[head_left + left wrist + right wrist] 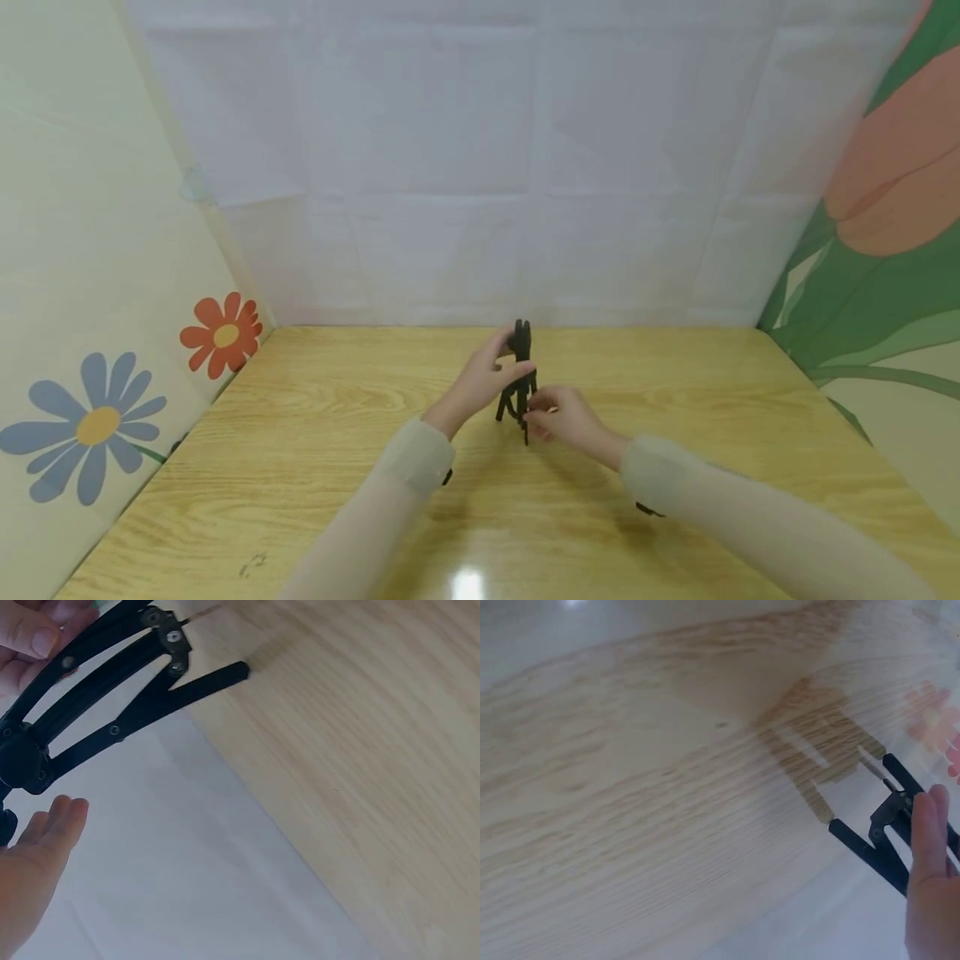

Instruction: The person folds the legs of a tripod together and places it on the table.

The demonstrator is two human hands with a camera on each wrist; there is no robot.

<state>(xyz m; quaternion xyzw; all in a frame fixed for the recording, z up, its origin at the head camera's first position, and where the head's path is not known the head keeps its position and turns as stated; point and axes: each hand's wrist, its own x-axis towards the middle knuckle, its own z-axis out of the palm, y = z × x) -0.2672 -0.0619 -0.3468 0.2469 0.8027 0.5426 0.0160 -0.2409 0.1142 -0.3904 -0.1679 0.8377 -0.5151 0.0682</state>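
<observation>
A small black tripod (pixel 522 358) with slim folding legs stands upright between both hands at the middle of the table. My left hand (pixel 480 379) grips its upper part, thumb on the near side and the other fingers behind. Lower down, my right hand (pixel 570 417) pinches it among the legs. In the left wrist view, riveted arms run from a round hub (pixel 26 757) to a small metal bracket (pixel 174 637), and one leg (pixel 210 682) splays outward. Two leg ends show in the right wrist view, beside the fingers (pixel 930 832) of my right hand.
The wood-grain table (pixel 300 500) meets a creased white sheet (pixel 435 167) at the back. Flower-printed panels flank it, with a blue flower (pixel 97 425) at left and a pink tulip (pixel 900 158) at right.
</observation>
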